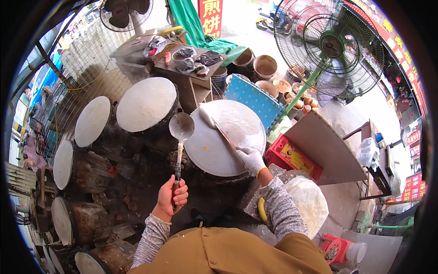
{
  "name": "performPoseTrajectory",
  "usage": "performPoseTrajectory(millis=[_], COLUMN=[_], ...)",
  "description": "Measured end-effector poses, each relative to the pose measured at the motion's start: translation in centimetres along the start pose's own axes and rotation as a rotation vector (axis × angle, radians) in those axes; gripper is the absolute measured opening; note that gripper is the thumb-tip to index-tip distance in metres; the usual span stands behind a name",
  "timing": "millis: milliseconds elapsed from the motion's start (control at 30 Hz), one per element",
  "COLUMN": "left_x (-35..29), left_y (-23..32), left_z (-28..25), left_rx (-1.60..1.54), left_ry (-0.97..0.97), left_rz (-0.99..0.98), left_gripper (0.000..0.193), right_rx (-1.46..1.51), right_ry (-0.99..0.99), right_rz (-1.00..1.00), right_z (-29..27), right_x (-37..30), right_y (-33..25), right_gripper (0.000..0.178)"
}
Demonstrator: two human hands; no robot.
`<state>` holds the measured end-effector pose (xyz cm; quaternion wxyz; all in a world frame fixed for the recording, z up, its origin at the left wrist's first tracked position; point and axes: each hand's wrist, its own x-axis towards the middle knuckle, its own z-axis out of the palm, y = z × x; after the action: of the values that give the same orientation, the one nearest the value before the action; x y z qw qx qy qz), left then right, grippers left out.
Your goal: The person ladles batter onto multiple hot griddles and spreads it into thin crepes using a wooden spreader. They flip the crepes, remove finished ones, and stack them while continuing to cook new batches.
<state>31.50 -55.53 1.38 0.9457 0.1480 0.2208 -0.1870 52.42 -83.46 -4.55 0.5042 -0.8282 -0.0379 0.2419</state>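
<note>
Brown buttoned garment [228, 251]; mottled grey sleeves [286, 208]; white glove [256, 165], yellow-edged cuff [262, 171], right hand [251, 159].

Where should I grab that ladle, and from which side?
Probably take the ladle by the near end of its long handle, from the wearer's side, fingers wrapped around it as the left hand does. The handle points toward the wearer; the round bowl sits at the far end, and pale residue coats the handle near it.

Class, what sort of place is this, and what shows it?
Probably a roadside food stall, perhaps for thin pancakes: round griddles bear pale, batter-like layers, the left hand holds a ladle, and a scooter is outside.
</note>
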Motion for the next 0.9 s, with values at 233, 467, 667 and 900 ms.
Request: performPoseTrajectory(millis=[233, 467, 667, 900], left_x=[-0.6, -2.3, -1.4, -2.3], left_y=[-1.4, -2.7, -3.5, -3.9], left_z=[0.7, -0.3, -0.4, -0.7], left_rx=[-0.026, -0.105, -0.160, -0.103], left_ry=[0.003, 0.056, 0.031, 0.057], left_rz=[0.087, 0.182, 0.173, 0.195], left_gripper=[0.042, 0.041, 0.040, 0.040], right_rx=[0.063, 0.010, 0.102, 0.005], right_ry=[0.079, -0.356, -0.183, -0.428], right_rz=[0.041, 0.143, 0.075, 0.152], right_z=[-6.9, -7.8, -9.4, -10.3], right_x=[3.0, -0.3, 5.1, 1.0], right_y=[2.2, -0.5, 0.5, 0.3], right_gripper=[0.042, 0.039, 0.038, 0.038])
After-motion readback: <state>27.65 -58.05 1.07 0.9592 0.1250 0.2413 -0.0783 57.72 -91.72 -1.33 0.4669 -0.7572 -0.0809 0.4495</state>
